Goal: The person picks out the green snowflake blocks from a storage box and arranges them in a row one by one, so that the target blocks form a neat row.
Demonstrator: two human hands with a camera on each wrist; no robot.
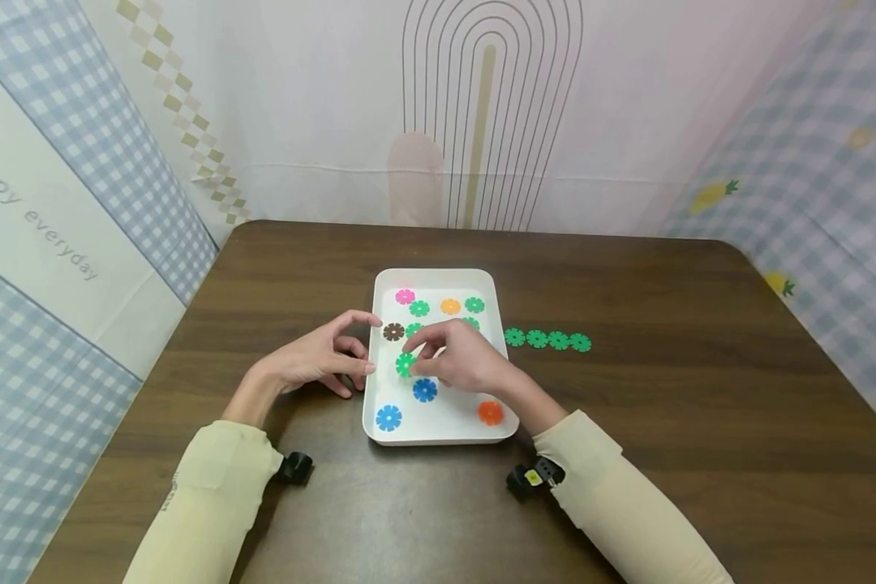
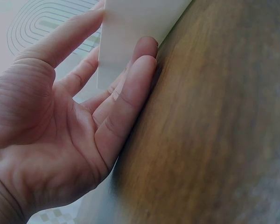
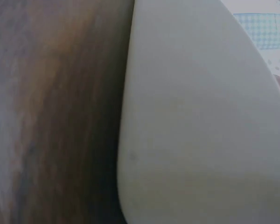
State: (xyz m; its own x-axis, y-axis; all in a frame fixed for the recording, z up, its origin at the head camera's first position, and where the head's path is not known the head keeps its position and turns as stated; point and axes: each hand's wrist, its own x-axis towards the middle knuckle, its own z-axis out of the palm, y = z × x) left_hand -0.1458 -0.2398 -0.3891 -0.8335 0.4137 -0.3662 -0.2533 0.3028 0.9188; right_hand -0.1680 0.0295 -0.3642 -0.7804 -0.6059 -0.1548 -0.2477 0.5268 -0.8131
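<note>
A white tray (image 1: 438, 442) holds flower-shaped discs. Over its middle, my right hand (image 1: 456, 357) pinches a green disc (image 1: 405, 365) between thumb and fingers. At the tray's left side is my left hand (image 1: 317, 357), its thumb and index fingertips at the rim. The left wrist view has the left hand (image 2: 60, 126) with fingers relaxed against the tray's outer wall (image 2: 126, 28). The right wrist view is mostly filled by the tray's outer wall (image 3: 191, 116); the pinched disc cannot be seen there.
Several green discs (image 1: 547, 339) lie in a row on the brown table (image 1: 664, 365), just right of the tray. In the tray are blue discs (image 1: 425, 390), an orange-red disc (image 1: 491, 413), a brown disc (image 1: 393, 332) and a pink disc (image 1: 405, 297). A patterned cloth hangs behind.
</note>
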